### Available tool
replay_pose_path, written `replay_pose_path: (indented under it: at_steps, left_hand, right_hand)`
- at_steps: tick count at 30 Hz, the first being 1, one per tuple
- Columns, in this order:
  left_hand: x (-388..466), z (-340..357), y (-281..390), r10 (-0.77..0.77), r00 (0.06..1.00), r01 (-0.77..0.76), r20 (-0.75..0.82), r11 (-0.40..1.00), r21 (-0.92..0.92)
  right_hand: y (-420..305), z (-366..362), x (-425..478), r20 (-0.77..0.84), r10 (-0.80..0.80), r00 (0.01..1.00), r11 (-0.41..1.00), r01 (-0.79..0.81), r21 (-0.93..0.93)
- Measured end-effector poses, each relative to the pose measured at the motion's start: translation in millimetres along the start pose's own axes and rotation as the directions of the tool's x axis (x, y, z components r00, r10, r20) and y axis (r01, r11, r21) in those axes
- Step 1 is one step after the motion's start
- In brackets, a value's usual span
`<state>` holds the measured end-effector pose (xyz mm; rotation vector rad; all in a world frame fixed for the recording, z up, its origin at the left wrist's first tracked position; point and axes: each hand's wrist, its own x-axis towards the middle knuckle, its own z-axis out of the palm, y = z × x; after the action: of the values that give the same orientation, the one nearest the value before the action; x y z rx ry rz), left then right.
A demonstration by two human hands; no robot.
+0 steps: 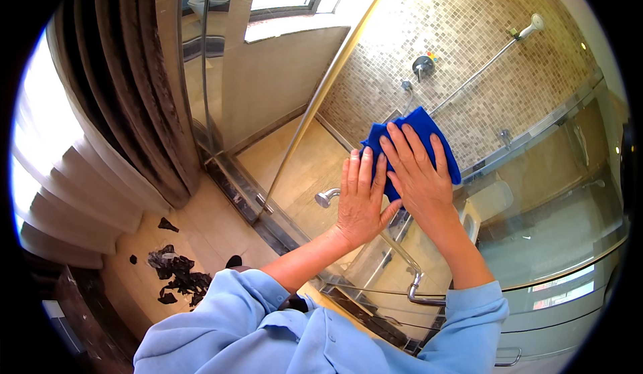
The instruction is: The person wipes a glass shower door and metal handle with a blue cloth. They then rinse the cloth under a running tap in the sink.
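A bright blue cloth (424, 120) lies bunched against the clear glass shower panel (311, 168) in front of me. My right hand (422, 183) is spread flat over the cloth and presses it to the glass. Just left of it, my left hand (360, 198) rests flat with its fingers upward. Its index finger overlaps the cloth's left edge, while its palm is off the cloth. The left thumb reaches toward the base of my right hand. Beside the left hand is the round end of a chrome door handle (324, 199); its bent bar (414, 278) shows lower down.
Behind the glass are a mosaic-tiled wall (482, 37), a hand shower (532, 25) and a mixer valve (423, 66). Dark curtains (135, 72) hang left. Crumpled black plastic scraps (181, 273) lie on the floor. A dark raised sill (236, 193) edges the shower.
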<state>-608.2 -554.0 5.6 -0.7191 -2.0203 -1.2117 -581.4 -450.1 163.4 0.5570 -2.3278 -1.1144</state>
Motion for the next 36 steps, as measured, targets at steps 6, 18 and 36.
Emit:
replay_pose_path:
  at_steps: [6, 18, 36]
  left_hand:
    - [30.7, -32.2, -65.6, -0.022, 0.999, 0.025, -0.041, 0.997, 0.077]
    - [15.1, -37.5, -145.5, -0.188, 0.976, 0.183, 0.106, 0.981, 0.056]
    - [-49.9, 0.5, -33.7, -0.154, 0.975, 0.16, 0.16, 0.987, -0.025]
  right_hand:
    - [-27.8, 18.1, 79.5, -0.048, -0.036, 0.998, 0.998, 0.034, -0.06]
    - [-91.6, 68.8, 141.6, -0.061, -0.148, 0.987, 0.984, 0.141, -0.111]
    - [-71.5, 51.0, 6.8, 0.025, -0.205, 0.978, 0.972, 0.206, -0.114]
